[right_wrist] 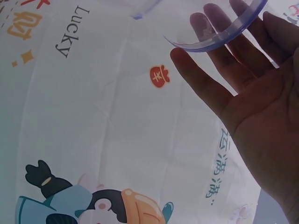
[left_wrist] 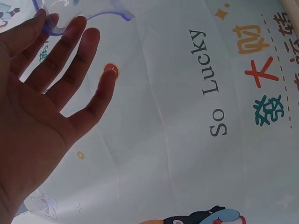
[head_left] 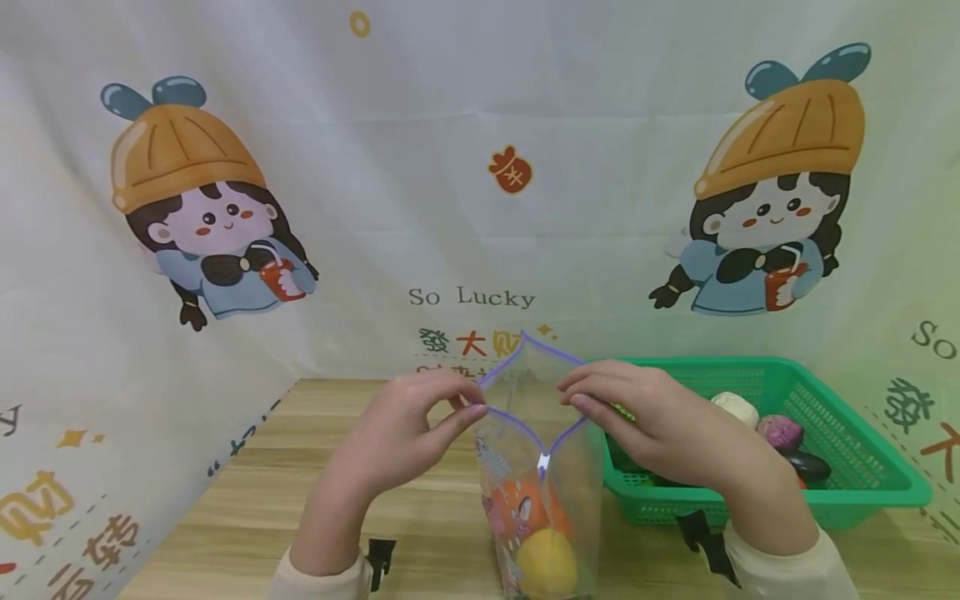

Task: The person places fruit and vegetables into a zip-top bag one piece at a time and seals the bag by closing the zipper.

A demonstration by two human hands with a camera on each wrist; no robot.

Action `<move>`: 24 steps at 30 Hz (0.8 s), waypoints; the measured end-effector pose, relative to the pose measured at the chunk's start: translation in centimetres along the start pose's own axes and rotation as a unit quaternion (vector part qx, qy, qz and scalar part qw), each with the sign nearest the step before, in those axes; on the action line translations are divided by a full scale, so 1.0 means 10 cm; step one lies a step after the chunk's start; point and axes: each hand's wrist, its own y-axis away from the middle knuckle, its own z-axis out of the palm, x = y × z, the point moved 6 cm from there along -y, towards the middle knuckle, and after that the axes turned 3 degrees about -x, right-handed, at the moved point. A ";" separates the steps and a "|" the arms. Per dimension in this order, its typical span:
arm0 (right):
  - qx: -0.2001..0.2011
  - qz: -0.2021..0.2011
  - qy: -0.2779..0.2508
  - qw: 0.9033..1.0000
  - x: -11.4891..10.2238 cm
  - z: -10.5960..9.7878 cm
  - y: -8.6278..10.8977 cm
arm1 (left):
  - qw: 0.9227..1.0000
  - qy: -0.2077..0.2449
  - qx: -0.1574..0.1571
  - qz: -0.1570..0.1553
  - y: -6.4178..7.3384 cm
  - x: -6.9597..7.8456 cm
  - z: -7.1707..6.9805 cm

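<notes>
A clear zip bag (head_left: pixel 592 517) with a purple zip rim and a white slider (head_left: pixel 543 461) stands upright on the table, its mouth spread into a diamond. Inside lie a round yellow fruit (head_left: pixel 547 564) and an orange-red item, seen through the printed plastic. My left hand (head_left: pixel 408 425) pinches the left side of the rim between thumb and index finger; its other fingers spread loosely in the left wrist view. On the opposite side, my right hand (head_left: pixel 667 425) holds the rim (right_wrist: pixel 224 38) between thumb and fingers, some of them showing through the plastic.
Right of the bag stands a green plastic basket (head_left: pixel 877 497), holding a white vegetable (head_left: pixel 735 409), a purple one (head_left: pixel 780 432), a dark glossy eggplant (head_left: pixel 808 465) and others partly hidden by the right arm. A printed cloth (head_left: pixel 420 208) hangs behind the wooden table (head_left: pixel 247 500).
</notes>
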 end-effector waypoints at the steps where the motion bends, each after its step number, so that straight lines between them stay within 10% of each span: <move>1: 0.004 0.003 0.007 1.000 0.00 -0.02 0.00 | 1.000 0.000 -0.001 0.001 0.00 0.00 0.00; 10: -0.009 0.148 0.119 0.982 0.27 -0.24 -0.01 | 1.000 0.008 -0.007 -0.015 0.03 -0.04 -0.04; 16: -0.148 0.222 0.113 0.957 0.68 -0.42 -0.24 | 1.000 0.007 -0.020 -0.013 -0.01 -0.05 0.00; 24: -0.339 0.271 0.076 0.898 1.40 -0.23 -0.47 | 1.000 0.003 -0.019 -0.011 -0.01 -0.05 -0.01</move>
